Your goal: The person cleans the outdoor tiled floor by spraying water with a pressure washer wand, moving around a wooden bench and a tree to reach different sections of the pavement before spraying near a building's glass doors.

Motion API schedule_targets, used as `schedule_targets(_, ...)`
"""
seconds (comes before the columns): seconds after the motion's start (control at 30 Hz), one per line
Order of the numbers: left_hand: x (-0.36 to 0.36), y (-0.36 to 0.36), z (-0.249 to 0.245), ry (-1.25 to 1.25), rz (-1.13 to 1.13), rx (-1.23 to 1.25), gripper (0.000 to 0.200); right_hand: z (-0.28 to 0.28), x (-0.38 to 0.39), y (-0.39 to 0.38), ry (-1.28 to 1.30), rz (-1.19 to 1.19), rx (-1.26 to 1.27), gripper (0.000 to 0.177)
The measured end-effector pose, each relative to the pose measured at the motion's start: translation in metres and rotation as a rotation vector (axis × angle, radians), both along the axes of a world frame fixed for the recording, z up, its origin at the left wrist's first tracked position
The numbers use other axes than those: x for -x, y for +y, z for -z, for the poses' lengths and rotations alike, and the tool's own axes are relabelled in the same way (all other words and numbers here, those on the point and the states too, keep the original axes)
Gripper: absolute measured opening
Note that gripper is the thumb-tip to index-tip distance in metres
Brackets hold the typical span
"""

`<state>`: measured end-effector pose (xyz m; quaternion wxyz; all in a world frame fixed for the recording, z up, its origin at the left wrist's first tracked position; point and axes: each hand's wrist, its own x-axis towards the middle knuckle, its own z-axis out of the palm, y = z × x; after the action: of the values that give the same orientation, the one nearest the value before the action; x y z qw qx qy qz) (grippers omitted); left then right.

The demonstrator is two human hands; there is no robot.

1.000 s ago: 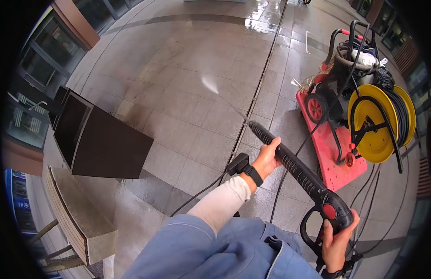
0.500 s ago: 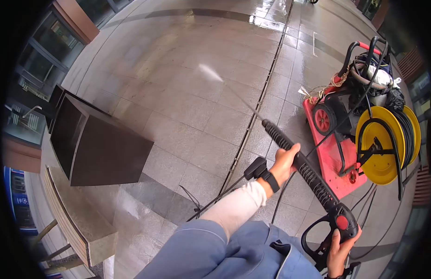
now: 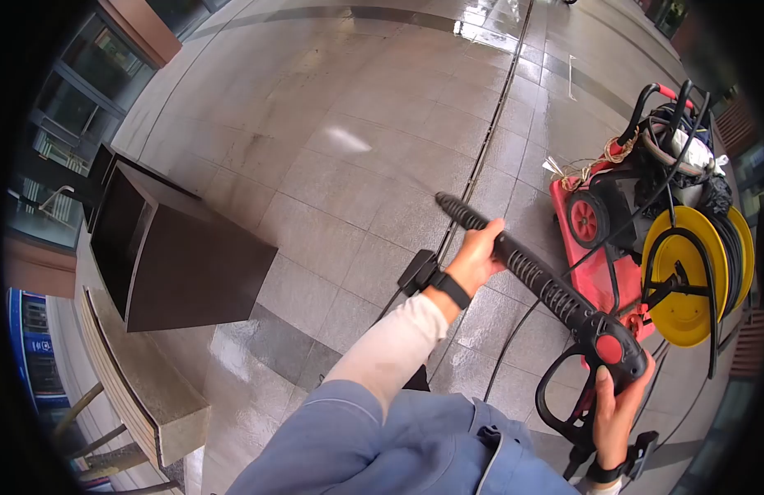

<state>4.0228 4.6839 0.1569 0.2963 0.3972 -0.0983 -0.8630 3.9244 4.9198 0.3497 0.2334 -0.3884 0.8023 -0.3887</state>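
Note:
A black pressure washer gun (image 3: 555,299) slants across the view, its tip pointing up and to the left. My left hand (image 3: 477,254) is closed around the ribbed barrel near the front. At the rear, my right hand (image 3: 622,406) grips the handle beside the trigger guard and a red round cap. The thin lance beyond the barrel is blurred. A white burst of spray (image 3: 347,139) shows over the wet paving (image 3: 316,214). A black strap with a small box sits on each wrist.
On the right stands a red cart (image 3: 581,262) with wheels, bundled hoses and a yellow hose reel (image 3: 685,276). To the left are a dark box-shaped bin (image 3: 202,260) and a bench (image 3: 155,388). A narrow drain line (image 3: 486,148) crosses the paving. Hoses trail on the ground near me.
The gun has swung left, with the spray now farther left and slightly lower. My left hand has moved left with the barrel. Both hands keep their hold.

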Motion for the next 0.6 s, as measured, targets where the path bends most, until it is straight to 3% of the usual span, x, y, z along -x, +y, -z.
schedule_targets(0.1,0.035,-0.022,-0.003,0.122,-0.045,0.065,0.019,0.013,-0.018,-0.002,0.327,0.016,0.074,0.049)
schedule_targets(0.17,0.031,-0.018,-0.003,0.068,-0.063,0.005,0.018,-0.003,-0.008,-0.013,0.182,-0.041,0.075,0.048)
schedule_targets(0.23,0.002,0.000,0.010,0.191,-0.106,-0.072,0.017,-0.017,0.012,-0.014,-0.032,-0.032,-0.150,0.047)
schedule_targets(0.3,-0.038,0.023,0.013,0.179,-0.179,-0.232,0.015,-0.008,0.015,-0.024,0.030,-0.258,0.048,0.050)
schedule_targets(0.4,-0.094,0.046,0.040,0.142,-0.291,-0.332,0.012,-0.002,-0.001,-0.044,-0.074,-0.386,-0.111,0.055)
schedule_targets(0.43,-0.111,0.046,0.043,0.119,-0.338,-0.342,0.012,0.008,-0.002,-0.049,0.035,-0.447,-0.136,0.056)
schedule_targets(0.5,-0.142,0.039,0.055,0.080,-0.424,-0.314,0.012,0.026,-0.020,-0.064,-0.003,-0.458,-0.085,0.055)
schedule_targets(0.6,-0.176,0.022,0.038,0.115,-0.512,-0.116,0.013,0.041,-0.037,-0.077,0.057,-0.561,-0.012,0.057)
